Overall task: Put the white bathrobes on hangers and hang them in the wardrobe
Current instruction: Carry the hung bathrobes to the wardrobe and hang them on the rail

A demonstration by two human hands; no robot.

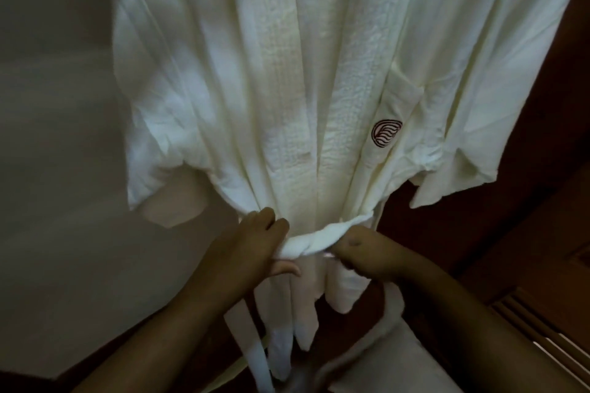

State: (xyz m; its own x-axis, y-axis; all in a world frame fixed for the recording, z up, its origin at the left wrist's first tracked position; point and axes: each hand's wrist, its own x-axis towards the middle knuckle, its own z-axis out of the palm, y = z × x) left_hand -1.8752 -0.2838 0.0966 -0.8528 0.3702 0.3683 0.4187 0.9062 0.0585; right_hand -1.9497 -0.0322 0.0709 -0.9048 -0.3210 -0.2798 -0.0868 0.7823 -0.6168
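Head view. A white bathrobe (287, 73) hangs lengthwise before us and fills the upper and middle field; its top runs past the upper edge, so we cannot tell what it hangs from. Its two textured front bands lie side by side down the centre, and a wide sleeve (153, 153) drops at either side. On the chest pocket (404, 99), just right of the bands, we find the only marking: an embroidered emblem (386, 133) in dark red thread, a rounded outline filled with curved wavy lines, in which we can read no letters. At the waist the white belt (314, 241) gathers the cloth into a narrow bundle and shows a twisted crossing at the front. The left hand (249, 246) grips the belt at the left end of this crossing, fingers curled over it and thumb reaching beneath. The right hand (360, 254) grips the belt at the right end, fingers curled tight round the strip. One belt end (258, 357) hangs straight down below the hands beside the robe's lower hem. Behind the robe we see a pale wall (48, 105) at left and a dark wooden panel (542, 153) at right, with slats (542, 325) at lower right. A pale fabric (392, 354) lies low at right, too dim for us to identify.
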